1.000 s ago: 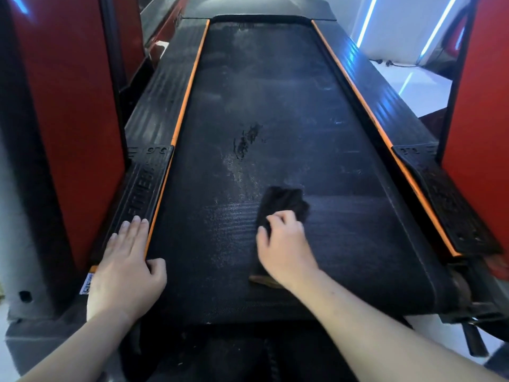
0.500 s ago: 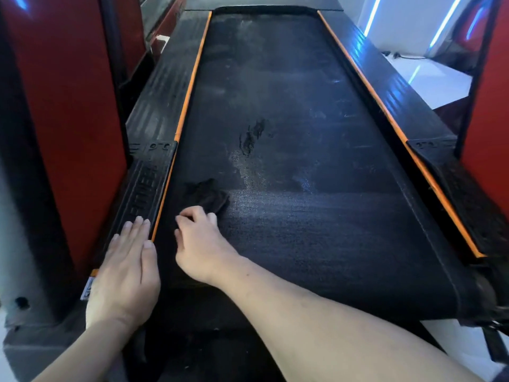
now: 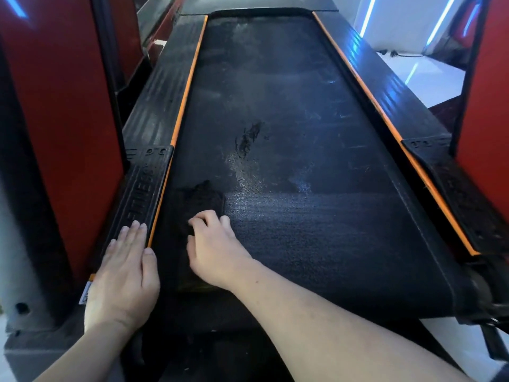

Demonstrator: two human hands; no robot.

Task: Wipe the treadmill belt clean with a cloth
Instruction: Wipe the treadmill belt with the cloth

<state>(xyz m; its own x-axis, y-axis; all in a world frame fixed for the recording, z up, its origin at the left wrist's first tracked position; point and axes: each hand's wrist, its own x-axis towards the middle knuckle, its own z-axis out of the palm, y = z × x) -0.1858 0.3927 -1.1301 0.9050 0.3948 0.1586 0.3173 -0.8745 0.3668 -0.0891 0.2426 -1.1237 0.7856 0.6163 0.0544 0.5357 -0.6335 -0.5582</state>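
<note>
Leftward, right hand (image 3: 217, 249) presses cloth (image 3: 203, 199) beside orange edge strip (image 3: 161, 199)

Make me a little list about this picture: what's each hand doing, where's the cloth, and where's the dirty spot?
left hand: flat on the left side rail, holding nothing
right hand: pressing the cloth onto the belt
cloth: dark, near the belt's left edge
belt: black, orange-edged
dirty spot: dark smear mid-belt, beyond the cloth, not yet wiped
</note>
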